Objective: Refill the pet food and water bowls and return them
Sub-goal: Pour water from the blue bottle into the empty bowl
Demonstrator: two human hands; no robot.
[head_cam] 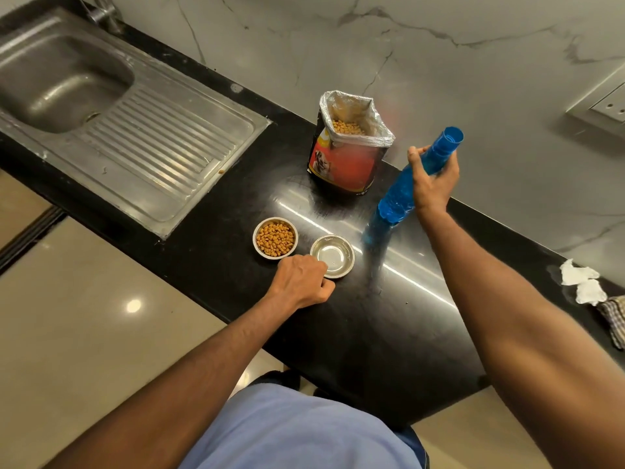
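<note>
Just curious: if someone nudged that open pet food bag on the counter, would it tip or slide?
The pet food bag stands upright, kibble filling it high, so it probably feels bottom-heavy and resists tipping. Its foil-lined top looks crumpled, so likely floppy. On the glossy counter it might slide.

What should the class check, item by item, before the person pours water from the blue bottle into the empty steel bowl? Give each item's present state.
1. Food bowl filled with kibble: ok.
2. Water bowl upright on the black counter, holding nothing visible: ok.
3. Left hand steadying that bowl at its near rim: ok.
4. Blue bottle held in the right hand, mouth uncapped: ok.
5. Bottle mouth over the bowl: not ok; it points up and away, to the right of the bowl.
6. Water in the bottle: cannot tell.
</note>
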